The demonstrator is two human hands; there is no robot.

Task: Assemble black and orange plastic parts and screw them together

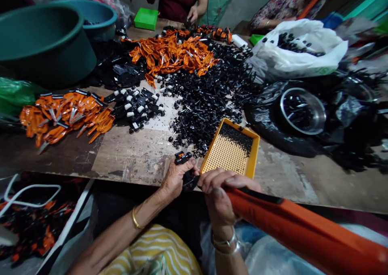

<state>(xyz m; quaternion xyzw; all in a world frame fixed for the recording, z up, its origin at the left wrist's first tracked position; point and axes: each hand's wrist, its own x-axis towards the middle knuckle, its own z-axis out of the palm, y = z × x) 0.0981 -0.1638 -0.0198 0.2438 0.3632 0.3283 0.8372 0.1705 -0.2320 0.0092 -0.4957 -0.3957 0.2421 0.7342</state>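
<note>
My left hand (176,177) is closed around a small black plastic assembly (183,157) with a bit of orange on it, just over the table's near edge. My right hand (222,192) grips a long orange electric screwdriver (291,218), which runs off to the lower right. The fingers hide its tip, which points towards the part in my left hand; whether they touch I cannot tell. Just beyond my right hand lies a yellow perforated tray (226,157) with many tiny black pieces, probably screws, heaped at its far end.
Loose black parts (203,109) cover the table's middle, with orange parts (172,54) behind. At left lie black-and-white pieces (136,107), orange assemblies (66,113) and a green tub (42,44). At right are a metal bowl (321,119) and a white bag (330,44). Two people sit opposite.
</note>
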